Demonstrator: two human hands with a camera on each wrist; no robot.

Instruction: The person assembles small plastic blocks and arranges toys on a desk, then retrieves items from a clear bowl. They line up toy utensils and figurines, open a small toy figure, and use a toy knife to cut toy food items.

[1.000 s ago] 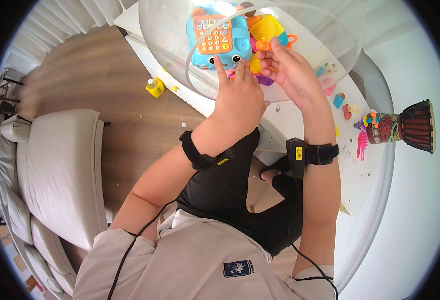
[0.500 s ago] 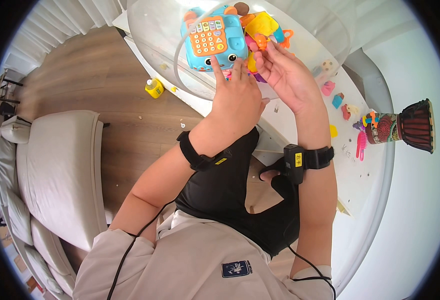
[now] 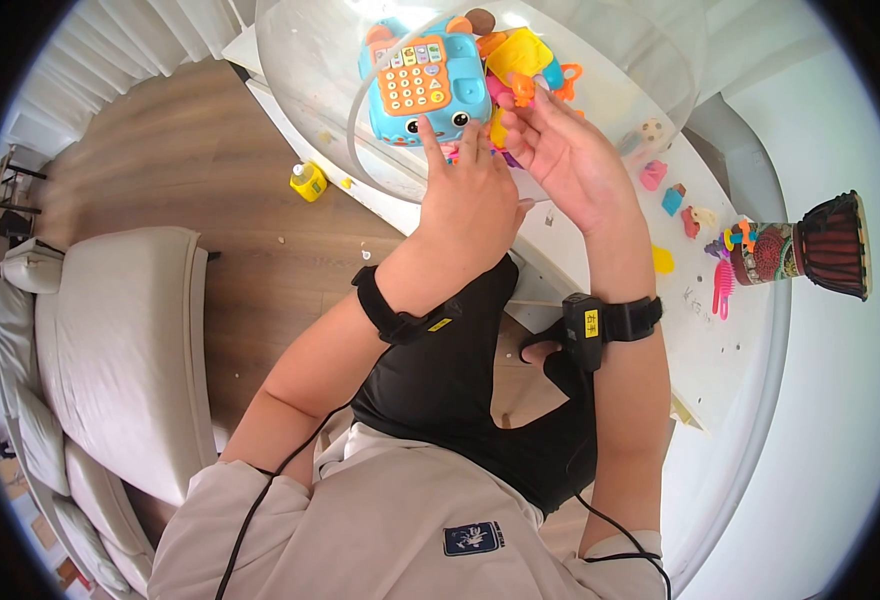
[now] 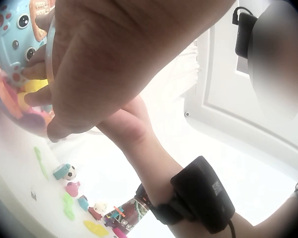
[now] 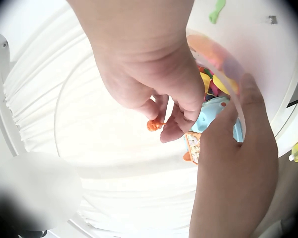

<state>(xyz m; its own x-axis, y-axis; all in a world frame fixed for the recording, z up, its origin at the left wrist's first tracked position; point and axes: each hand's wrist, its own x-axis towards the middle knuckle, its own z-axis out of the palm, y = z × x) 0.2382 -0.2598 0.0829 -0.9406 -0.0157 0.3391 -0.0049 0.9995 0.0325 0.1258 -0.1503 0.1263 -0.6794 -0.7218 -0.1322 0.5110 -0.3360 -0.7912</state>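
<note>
My left hand (image 3: 470, 205) grips the rim (image 5: 241, 111) of a clear tub, thumb outside and extended fingers inside, over the lower edge of a blue toy phone (image 3: 468, 72) with orange keypad and eyes. Whether the fingertips touch the phone, I cannot tell. Between thumb and fingertips my right hand (image 3: 585, 180) pinches a small orange toy (image 3: 523, 90), also seen in the right wrist view as a rounded orange piece (image 5: 153, 125). Beside the phone lie a yellow toy (image 3: 520, 55) and other colourful pieces, partly hidden by my right hand.
Right of the tub, small toys lie on the white table (image 3: 695, 350), among them a pink piece (image 3: 652, 175), a yellow piece (image 3: 663, 260) and a pink comb (image 3: 723, 288). A drum (image 3: 830, 247) lies beyond. At left, a yellow bottle (image 3: 308, 181) is near the table edge.
The tub, with the phone in it, has shifted slightly left in the head view. My right hand has moved a little left too, and the orange toy now shows more clearly at its fingertips.
</note>
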